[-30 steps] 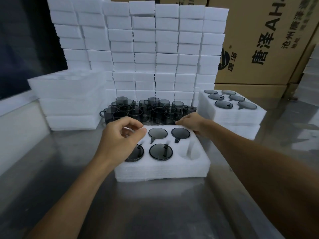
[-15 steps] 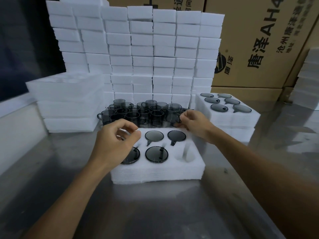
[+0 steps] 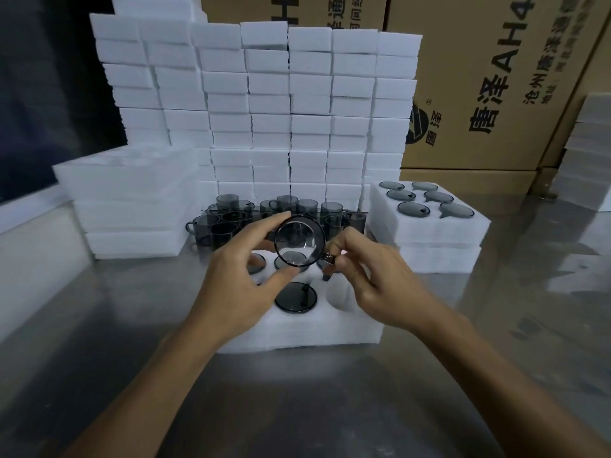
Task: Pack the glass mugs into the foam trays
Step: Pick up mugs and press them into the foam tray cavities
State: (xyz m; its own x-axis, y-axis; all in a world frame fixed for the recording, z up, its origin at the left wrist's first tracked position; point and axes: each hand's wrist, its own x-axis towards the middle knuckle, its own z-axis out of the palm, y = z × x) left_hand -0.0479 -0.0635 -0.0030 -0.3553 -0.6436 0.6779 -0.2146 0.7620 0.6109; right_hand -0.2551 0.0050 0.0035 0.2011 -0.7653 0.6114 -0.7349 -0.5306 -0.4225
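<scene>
With a mug (image 3: pixel 299 241) freshly lifted from the cluster at twelve o'clock, our left hand (image 3: pixel 238 279) grips its rim, our right hand (image 3: pixel 373 279) pinches its handle, above the tray (image 3: pixel 297 332)'s last empty pocket.

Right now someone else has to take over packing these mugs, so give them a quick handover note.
Left hand: fingertips grip the rim of a glass mug held above the near foam tray.
Right hand: pinches that mug's handle.
Done: the near tray holds several mugs; the front right pocket is open. A filled tray sits to the right.
Left: seat this mug in the open pocket, then pack the loose mugs behind the tray.
</scene>
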